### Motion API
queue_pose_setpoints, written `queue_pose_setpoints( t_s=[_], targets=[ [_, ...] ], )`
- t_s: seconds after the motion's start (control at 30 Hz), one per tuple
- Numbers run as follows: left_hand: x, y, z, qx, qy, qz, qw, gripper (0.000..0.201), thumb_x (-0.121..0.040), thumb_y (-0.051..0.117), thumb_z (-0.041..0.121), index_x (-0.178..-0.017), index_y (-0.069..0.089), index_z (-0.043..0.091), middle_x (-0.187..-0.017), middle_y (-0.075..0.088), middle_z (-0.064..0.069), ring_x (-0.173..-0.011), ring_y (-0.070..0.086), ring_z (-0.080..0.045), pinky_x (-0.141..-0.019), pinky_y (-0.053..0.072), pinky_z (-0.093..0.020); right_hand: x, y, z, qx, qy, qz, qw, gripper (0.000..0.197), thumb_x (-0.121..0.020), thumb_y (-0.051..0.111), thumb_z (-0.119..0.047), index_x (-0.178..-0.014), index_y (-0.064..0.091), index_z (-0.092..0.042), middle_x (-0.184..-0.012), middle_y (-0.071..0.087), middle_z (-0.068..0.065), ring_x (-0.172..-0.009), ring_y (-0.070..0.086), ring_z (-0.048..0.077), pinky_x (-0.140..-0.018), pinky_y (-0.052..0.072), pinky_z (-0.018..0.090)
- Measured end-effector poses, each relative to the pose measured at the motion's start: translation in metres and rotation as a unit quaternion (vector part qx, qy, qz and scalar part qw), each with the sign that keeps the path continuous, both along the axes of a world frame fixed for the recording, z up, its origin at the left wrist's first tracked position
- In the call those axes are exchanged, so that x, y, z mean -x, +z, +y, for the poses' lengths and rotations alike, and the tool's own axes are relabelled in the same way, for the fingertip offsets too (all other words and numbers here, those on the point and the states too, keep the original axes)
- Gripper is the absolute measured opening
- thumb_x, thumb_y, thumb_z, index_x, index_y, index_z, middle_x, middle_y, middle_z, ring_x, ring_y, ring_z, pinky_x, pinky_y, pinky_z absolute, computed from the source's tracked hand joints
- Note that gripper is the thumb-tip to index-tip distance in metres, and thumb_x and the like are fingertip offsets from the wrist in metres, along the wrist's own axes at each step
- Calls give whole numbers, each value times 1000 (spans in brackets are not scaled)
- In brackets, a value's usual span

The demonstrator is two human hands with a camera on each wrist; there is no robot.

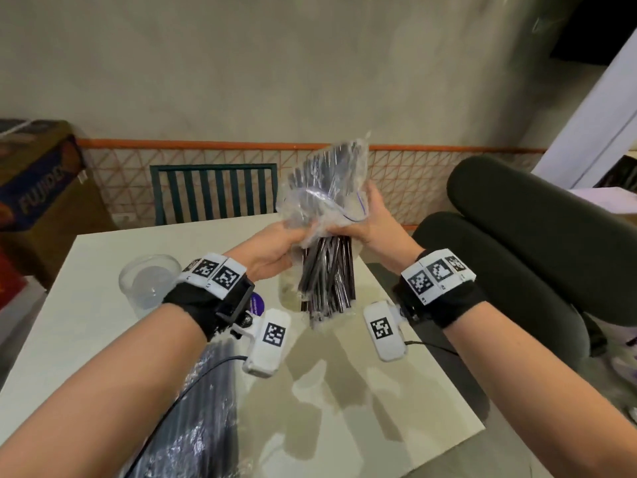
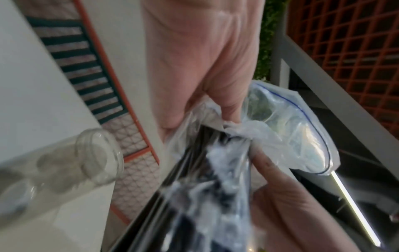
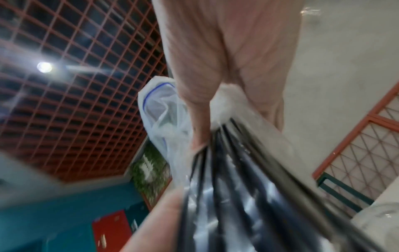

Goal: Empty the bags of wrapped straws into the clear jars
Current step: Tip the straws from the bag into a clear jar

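Note:
Both hands hold a clear zip bag (image 1: 320, 188) up over the white table (image 1: 86, 339), its closed end upward. My left hand (image 1: 279, 248) grips the crumpled bag mouth from the left, and my right hand (image 1: 362, 225) grips it from the right. A bundle of black wrapped straws (image 1: 327, 274) hangs out of the mouth toward the table. The left wrist view shows the bag's blue zip line (image 2: 302, 110) and the straws (image 2: 205, 187) below the fingers. A clear jar (image 1: 150, 284) stands empty at the left. A faint clear shape surrounds the straws' lower ends; I cannot tell whether it is a jar.
A second bag of black straws (image 1: 200, 408) lies on the table under my left forearm. A green slatted chair (image 1: 213, 191) stands behind the table, a cardboard box (image 1: 41, 188) at far left. A seated person's dark-clad legs (image 1: 517, 253) are at the right.

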State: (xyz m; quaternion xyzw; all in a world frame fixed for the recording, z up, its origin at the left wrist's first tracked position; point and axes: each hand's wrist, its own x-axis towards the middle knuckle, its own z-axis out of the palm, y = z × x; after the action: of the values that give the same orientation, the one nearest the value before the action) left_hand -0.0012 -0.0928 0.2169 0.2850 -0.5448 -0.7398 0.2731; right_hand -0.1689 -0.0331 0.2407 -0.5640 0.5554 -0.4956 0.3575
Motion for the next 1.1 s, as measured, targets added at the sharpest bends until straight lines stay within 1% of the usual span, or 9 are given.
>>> queue_pose_setpoints(
  t_s=[0.07,0.17,0.23,0.33,0.57,0.7,0.87,1.0,1.1],
  targets=[
    [5,5,-17,61,30,-25,997,31,-89,52,4,-120,53,1,-121,58,-20,-107,58,-28,-103,43,-43,9,9,-15,-14,51,52,997,45,-82,67,-1,-120,49,15,-87,74,-1,-83,68,2,-82,52,16],
    [13,13,-38,181,46,-53,981,66,-76,69,39,-125,46,2,-121,56,-22,-105,58,-17,-100,42,-36,18,18,-41,-16,70,151,986,17,-83,64,-2,-67,59,-7,-56,65,-17,-56,59,-7,-60,46,8],
    [20,14,-53,240,101,-79,962,71,-73,70,44,-126,44,6,-123,58,-12,-113,56,-18,-101,43,-35,20,17,-59,29,55,159,985,34,-74,71,-24,-101,61,-5,-91,68,-19,-84,61,-12,-81,47,14],
    [28,4,-74,248,168,-57,952,55,-79,68,31,-125,45,12,-129,56,-8,-119,55,-20,-104,42,-42,20,8,-82,74,39,136,987,73,-75,75,-21,-137,37,-12,-131,54,6,-120,54,18,-107,41,36],
    [35,-40,-91,202,239,-20,950,55,-82,65,22,-130,39,22,-134,53,-6,-123,52,-19,-106,40,-43,19,-34,-121,44,61,116,990,63,-81,71,-7,-132,39,-26,-133,53,3,-122,51,14,-107,40,27],
    [34,-57,-100,173,233,-49,956,72,-76,68,32,-138,32,22,-135,52,-7,-124,51,-20,-106,40,-43,24,-56,-133,13,80,84,993,66,-83,63,6,-141,32,-5,-129,48,1,-107,52,-5,-87,37,-1],
    [33,-63,-107,119,162,-113,973,74,-77,71,15,-138,28,18,-132,49,-9,-126,47,-23,-107,38,-37,37,-73,-142,-29,103,84,991,65,-87,53,13,-143,22,0,-130,44,0,-106,49,-22,-82,36,-6],
    [18,-52,-118,82,44,-223,970,105,-76,70,0,-149,0,27,-132,46,-14,-119,49,-24,-105,36,-33,46,-76,-141,-73,121,103,985,73,-89,56,5,-145,11,-8,-141,36,8,-128,43,20,-101,44,18],
    [8,-36,-120,33,-11,-237,971,109,-78,67,3,-146,-11,39,-151,28,-12,-136,30,-25,-113,14,-42,53,-73,-141,-77,136,97,983,73,-88,51,12,-134,12,-29,-132,40,1,-109,53,13,-79,53,13]
  ],
)
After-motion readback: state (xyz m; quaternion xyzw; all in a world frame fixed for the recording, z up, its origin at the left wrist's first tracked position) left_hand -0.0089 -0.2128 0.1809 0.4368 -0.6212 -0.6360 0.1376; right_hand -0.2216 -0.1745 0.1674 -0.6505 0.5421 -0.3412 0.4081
